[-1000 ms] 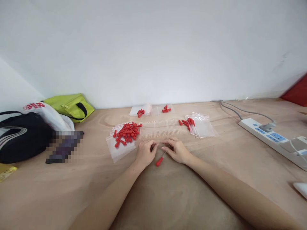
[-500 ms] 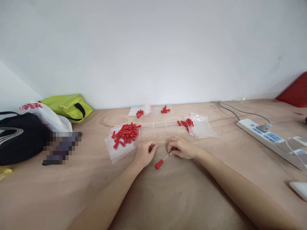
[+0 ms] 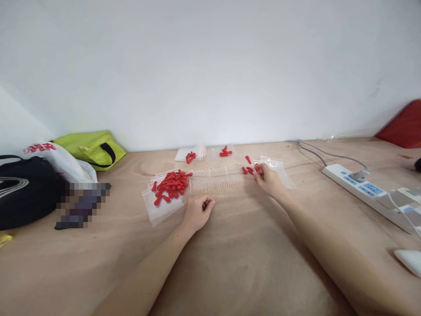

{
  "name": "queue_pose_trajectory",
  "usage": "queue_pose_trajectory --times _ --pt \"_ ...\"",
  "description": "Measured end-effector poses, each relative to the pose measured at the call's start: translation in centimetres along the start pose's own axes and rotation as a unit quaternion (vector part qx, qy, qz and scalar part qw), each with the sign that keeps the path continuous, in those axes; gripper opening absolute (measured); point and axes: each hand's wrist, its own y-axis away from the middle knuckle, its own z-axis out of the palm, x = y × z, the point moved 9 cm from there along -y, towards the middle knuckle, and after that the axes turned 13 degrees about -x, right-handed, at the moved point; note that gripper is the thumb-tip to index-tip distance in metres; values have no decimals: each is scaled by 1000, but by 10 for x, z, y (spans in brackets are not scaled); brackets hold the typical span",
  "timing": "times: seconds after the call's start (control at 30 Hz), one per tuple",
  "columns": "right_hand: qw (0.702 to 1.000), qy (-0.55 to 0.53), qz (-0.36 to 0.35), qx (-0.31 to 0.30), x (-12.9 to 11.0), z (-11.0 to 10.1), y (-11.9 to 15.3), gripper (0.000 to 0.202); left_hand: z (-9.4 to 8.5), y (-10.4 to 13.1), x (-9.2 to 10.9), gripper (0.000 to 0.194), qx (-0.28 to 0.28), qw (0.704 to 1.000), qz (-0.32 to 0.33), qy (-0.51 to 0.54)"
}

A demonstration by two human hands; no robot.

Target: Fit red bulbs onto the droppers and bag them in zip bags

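My right hand (image 3: 268, 179) pinches a glass dropper (image 3: 252, 166) by its tube, the red rubber bulb pointing up and away. It hovers at several red-bulbed droppers (image 3: 250, 170) lying by clear zip bags (image 3: 286, 177); its fingers partly cover them. My left hand (image 3: 198, 210) rests on the table with fingers curled closed, nothing visible in them. A row of clear glass tubes (image 3: 215, 178) lies in front of it. To its left, a heap of red rubber bulbs (image 3: 171, 184) sits on stacked zip bags (image 3: 154, 215).
Toward the wall lie two small groups of red bulbs (image 3: 190, 156) and more plastic bags (image 3: 184, 153). A power strip (image 3: 368, 193) with a grey plug and cable is at right. On the left are a lime-green bag (image 3: 92, 147), a white plastic bag (image 3: 74, 162) and a black bag (image 3: 29, 193).
My right hand has moved away and to the right, carrying the dropper from near my left hand to the small pile by the right-hand bags. My left hand has stayed put.
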Motion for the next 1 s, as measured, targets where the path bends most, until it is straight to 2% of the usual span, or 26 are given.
queue_pose_trajectory --times 0.1,0.2,0.37,0.5,0.63,0.73,0.87,1.0 --pt "995 23 91 22 31 -3 -1 21 1 0 0 15 -3 1000 -4 -3" --pt "989 64 128 26 43 -1 1 25 2 0 -3 15 -9 1000 -13 3" --pt "985 137 101 41 30 -4 3 22 3 -1 -4 14 -14 1000 -22 3" --pt "975 210 70 10 12 4 1 23 3 -1 -3 13 -13 1000 -19 -3" --pt "952 291 97 -21 9 15 2 25 2 -1 -3 13 -12 1000 -20 -7" --pt "950 292 101 -47 14 23 1 27 4 0 -3 13 -14 1000 -19 -1" --pt "951 288 99 -51 18 27 0 26 5 1 -2 15 -9 1000 -13 5" --pt "956 277 84 -51 15 29 0 25 -6 1 -5 13 35 999 -11 -12"
